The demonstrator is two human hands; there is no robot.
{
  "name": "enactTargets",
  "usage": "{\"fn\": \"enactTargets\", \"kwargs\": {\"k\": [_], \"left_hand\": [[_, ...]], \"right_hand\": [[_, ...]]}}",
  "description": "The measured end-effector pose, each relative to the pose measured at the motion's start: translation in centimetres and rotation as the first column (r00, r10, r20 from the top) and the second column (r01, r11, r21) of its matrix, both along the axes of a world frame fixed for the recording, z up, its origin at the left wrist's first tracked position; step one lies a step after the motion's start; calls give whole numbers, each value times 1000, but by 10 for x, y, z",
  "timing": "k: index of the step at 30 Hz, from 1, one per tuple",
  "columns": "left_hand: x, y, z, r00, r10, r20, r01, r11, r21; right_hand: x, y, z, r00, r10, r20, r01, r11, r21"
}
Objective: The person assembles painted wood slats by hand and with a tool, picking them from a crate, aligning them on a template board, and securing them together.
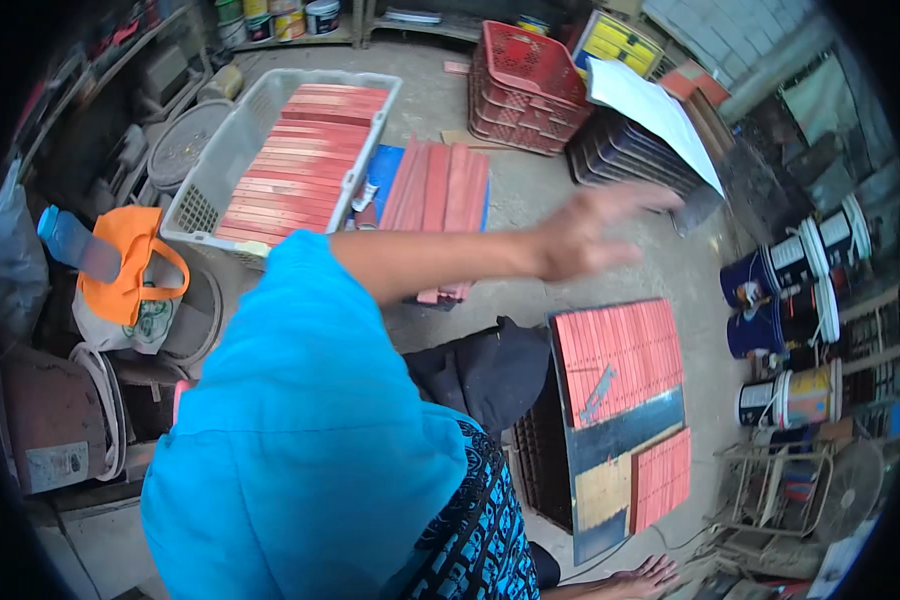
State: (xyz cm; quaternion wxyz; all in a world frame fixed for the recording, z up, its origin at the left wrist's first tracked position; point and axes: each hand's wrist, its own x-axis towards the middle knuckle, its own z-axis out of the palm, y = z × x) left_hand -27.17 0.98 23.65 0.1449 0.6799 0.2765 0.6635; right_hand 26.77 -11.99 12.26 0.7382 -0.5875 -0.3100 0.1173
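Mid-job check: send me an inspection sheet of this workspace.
Surface: dark board, bare across its middle.
Job's things: red strips side by side on the board, a grey piece lying on them; more in the pale crate.
Clutter: orange bag and blue bottle at left.
Hands: left hand blurred, open, nothing seen in it; right hand open, nothing seen in it.
Cables: thin dark line near the board, possibly a cord.
Surroundings: buckets at right, stacked red crates beyond.
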Motion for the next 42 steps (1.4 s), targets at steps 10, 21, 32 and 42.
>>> {"fn": "enactTargets", "kwargs": {"k": [10, 21, 32, 42], "left_hand": [[-404, -69, -157, 124, 498, -858, -992, 90, -91], [-481, -27, -148, 207, -87, -974, -977, 35, -211], [-492, -22, -131, 150, -356, -922, -960, 172, -222], [-509, -20, -154, 264, -151, -953, -854, 423, -304]], "right_hand": [[-193, 61, 78, 950, 202, 237, -210, 978, 9], [-273, 100, 80, 861, 376, 344, -342, 927, -157], [-315, 113, 68, 804, 489, 339, -445, 872, -204], [-328, 122, 67, 822, 515, 243, -468, 854, -228]]}}
